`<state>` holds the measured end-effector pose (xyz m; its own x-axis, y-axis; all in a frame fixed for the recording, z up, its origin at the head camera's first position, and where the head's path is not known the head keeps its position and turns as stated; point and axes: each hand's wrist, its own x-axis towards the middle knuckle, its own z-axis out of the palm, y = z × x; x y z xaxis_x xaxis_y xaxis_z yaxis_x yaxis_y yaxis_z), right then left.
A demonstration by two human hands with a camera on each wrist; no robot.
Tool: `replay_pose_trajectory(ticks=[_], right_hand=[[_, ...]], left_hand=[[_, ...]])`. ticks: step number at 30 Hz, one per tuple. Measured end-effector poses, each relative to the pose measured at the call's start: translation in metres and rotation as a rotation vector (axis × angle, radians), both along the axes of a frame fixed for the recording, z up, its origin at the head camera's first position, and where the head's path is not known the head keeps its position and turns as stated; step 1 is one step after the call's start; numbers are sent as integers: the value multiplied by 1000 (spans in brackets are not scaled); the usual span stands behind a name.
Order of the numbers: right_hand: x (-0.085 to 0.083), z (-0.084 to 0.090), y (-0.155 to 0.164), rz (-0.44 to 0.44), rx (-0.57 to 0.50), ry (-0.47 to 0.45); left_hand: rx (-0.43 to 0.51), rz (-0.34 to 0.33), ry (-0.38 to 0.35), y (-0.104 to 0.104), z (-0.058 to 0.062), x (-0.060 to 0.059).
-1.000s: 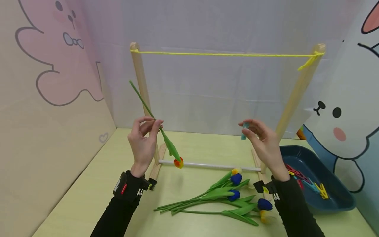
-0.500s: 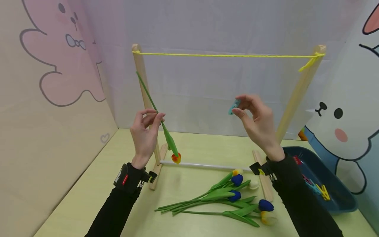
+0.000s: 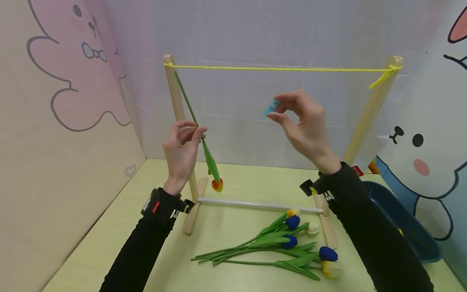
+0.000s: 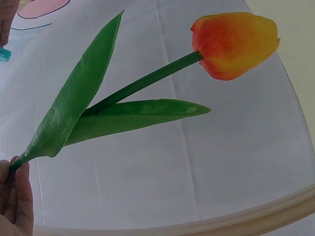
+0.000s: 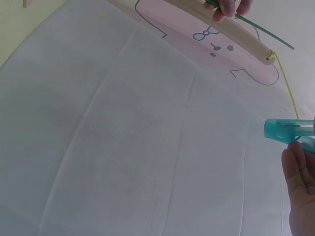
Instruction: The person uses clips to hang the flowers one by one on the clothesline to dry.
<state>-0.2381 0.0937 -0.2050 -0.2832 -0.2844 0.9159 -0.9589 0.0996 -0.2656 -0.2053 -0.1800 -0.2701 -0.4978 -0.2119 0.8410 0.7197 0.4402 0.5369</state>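
My left hand [image 3: 182, 150] pinches the green stem of an artificial tulip [image 4: 236, 44], whose red-and-yellow bloom hangs downward in the head view. The stem's bare end points up, just below the left end of a yellow string [image 3: 277, 68]. Between thumb and fingertips my right hand [image 3: 304, 123] holds a teal clothespin [image 3: 271, 108], raised below the middle of the string. In the right wrist view the clothespin [image 5: 281, 129] lies sideways in the fingers. The string runs between two wooden posts, tied near the top of the left post [image 3: 174, 93] and the right post [image 3: 375, 105].
Several more tulips [image 3: 262, 243] with blue, white and yellow blooms lie on the table [image 3: 109, 243]. A white rod [image 3: 255, 205] joins the posts' feet. At the right stands a dark blue basin [image 3: 419, 239], partly hidden by my right sleeve. A pale cloth backdrop [image 3: 237, 121] hangs behind.
Both hands have risen. The left has lifted the tulip until its stem end nears the string; the right has carried the clothespin up and to the left, tilting it.
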Motion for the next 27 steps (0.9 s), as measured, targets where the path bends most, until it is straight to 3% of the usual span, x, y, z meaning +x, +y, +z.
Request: replay_pose_trajectory(ticks=[1, 5, 18, 27], right_hand=[[5, 6, -3, -45, 13, -5], [5, 19, -12, -69, 26, 7], [2, 54, -48, -45, 49, 118], [2, 76, -76, -47, -34, -55]], left_hand=[[-3, -4, 5, 0, 1, -1], [-15, -7, 18, 1, 4, -5], [-22, -19, 28, 0, 12, -11], [-21, -35, 9, -1, 17, -14]])
